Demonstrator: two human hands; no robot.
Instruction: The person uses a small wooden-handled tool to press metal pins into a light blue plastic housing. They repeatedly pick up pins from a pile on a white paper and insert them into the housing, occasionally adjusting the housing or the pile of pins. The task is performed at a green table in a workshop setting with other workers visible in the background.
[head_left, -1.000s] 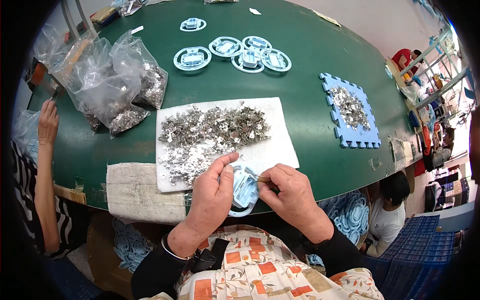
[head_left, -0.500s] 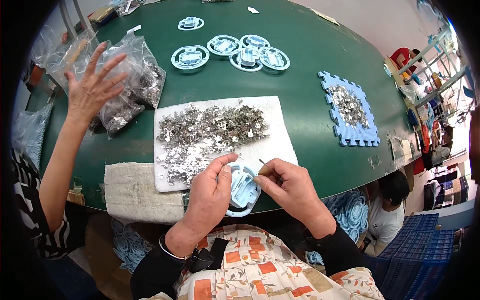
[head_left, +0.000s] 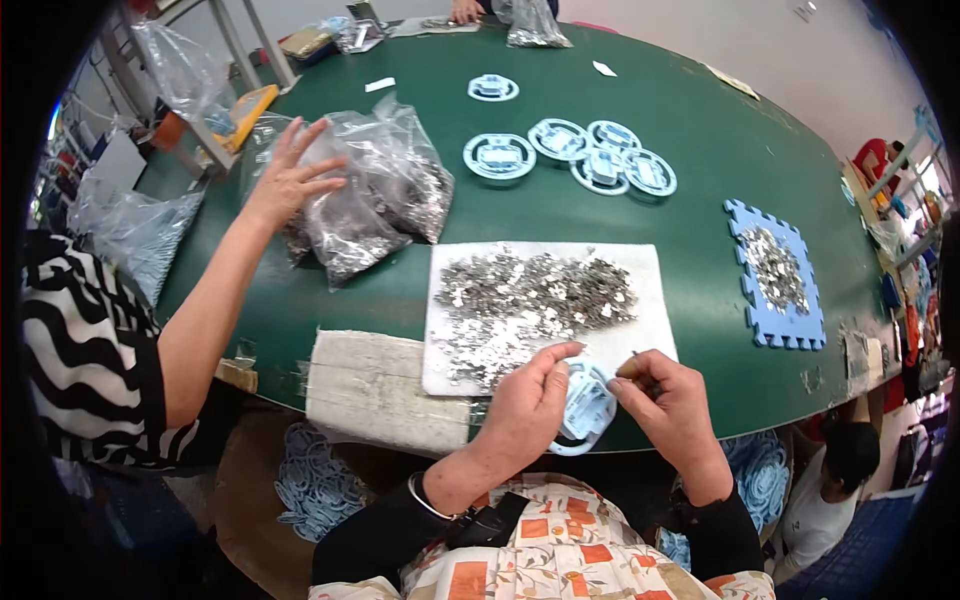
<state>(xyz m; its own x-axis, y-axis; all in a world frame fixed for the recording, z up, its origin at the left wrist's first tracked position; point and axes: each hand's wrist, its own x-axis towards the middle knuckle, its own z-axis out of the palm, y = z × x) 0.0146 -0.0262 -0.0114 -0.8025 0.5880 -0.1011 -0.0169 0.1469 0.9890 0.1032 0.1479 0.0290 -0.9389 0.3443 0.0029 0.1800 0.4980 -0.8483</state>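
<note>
My left hand [head_left: 520, 412] grips a light blue plastic wheel-shaped part [head_left: 585, 412] along its left side, its index finger stretched over the top. At the right rim my right hand [head_left: 668, 400] has its thumb and fingers pinched together near the wheel. A small dark tip shows between those fingers; what tool it belongs to is hidden. Just beyond both hands, a white foam pad [head_left: 645, 345] carries a spread heap of small shiny metal pieces [head_left: 535, 292].
A co-worker's hand [head_left: 290, 185] rests on clear plastic bags [head_left: 375, 200] of metal pieces. Several blue wheels [head_left: 500, 157] lie farther back. A blue foam mat [head_left: 808, 328] holds more metal pieces at right. Left of the pad lies a cloth-covered block [head_left: 385, 390]; boxes of blue parts [head_left: 310, 485] stand below.
The view has swung left, so the table's contents sit farther right. My hands stay at the wheel, the right one still pinching. The co-worker's hand has come down onto the bags.
</note>
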